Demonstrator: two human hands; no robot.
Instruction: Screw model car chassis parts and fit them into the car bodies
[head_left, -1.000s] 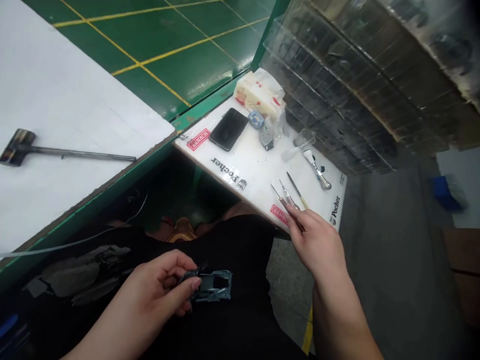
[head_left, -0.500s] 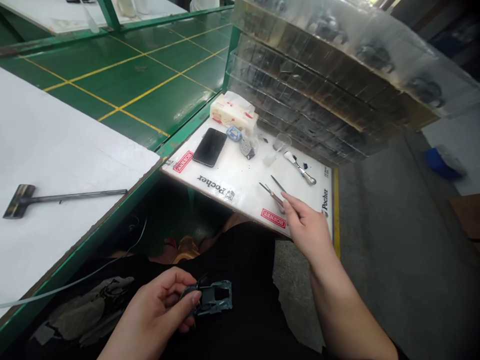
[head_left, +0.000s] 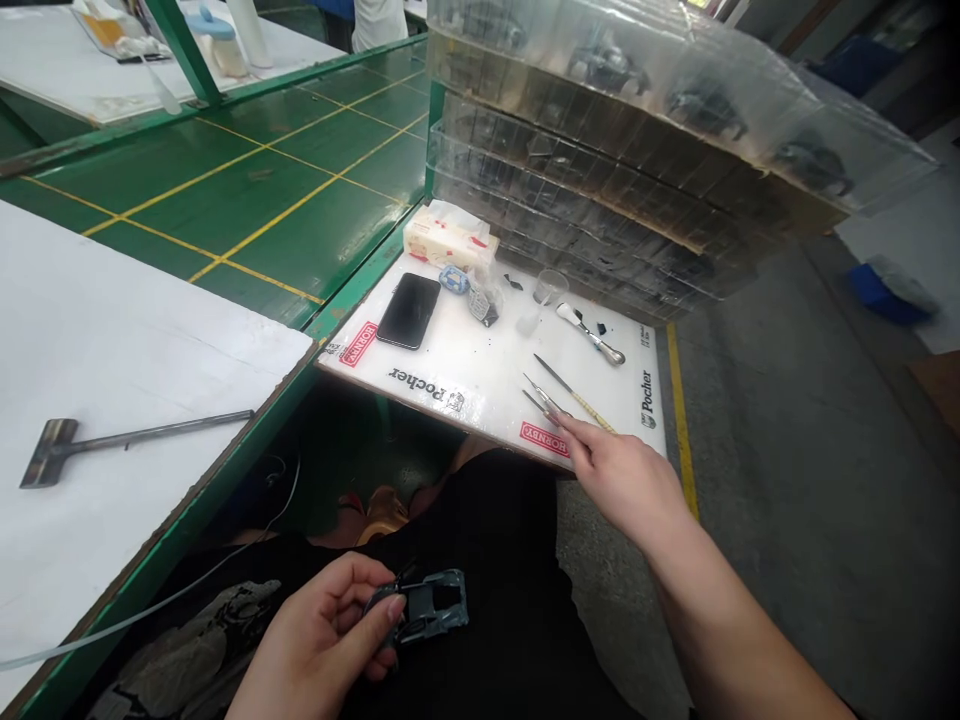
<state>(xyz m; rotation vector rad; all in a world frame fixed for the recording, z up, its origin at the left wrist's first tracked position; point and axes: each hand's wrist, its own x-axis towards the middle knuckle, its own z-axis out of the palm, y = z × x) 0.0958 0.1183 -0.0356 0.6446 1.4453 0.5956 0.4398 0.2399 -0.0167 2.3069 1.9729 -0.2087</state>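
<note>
My left hand (head_left: 334,620) is closed around one end of a dark grey-blue toy car body (head_left: 439,608), holding it above my lap. The front part of the car is hidden by my fingers. At the near edge of the white board (head_left: 480,355), my right hand (head_left: 626,480) pinches the rear end of a pair of metal tweezers (head_left: 541,398), whose tips point away to the left. Just beyond the tweezers lies a slim needle file (head_left: 574,392) with a yellowish handle, partly behind my hand.
On the board are a phone (head_left: 409,311), tissue pack (head_left: 448,238), blue car-shaped piece (head_left: 453,279), small bag (head_left: 484,300), clear cup (head_left: 550,287) and white-handled tool (head_left: 590,333). Stacked clear trays (head_left: 600,170) rise behind. A hammer (head_left: 56,452) lies on the left table.
My right hand has shifted from beside the file onto the tweezers, and the file now lies apart from my fingertips. My left hand keeps hold of the car body. The view has shifted slightly.
</note>
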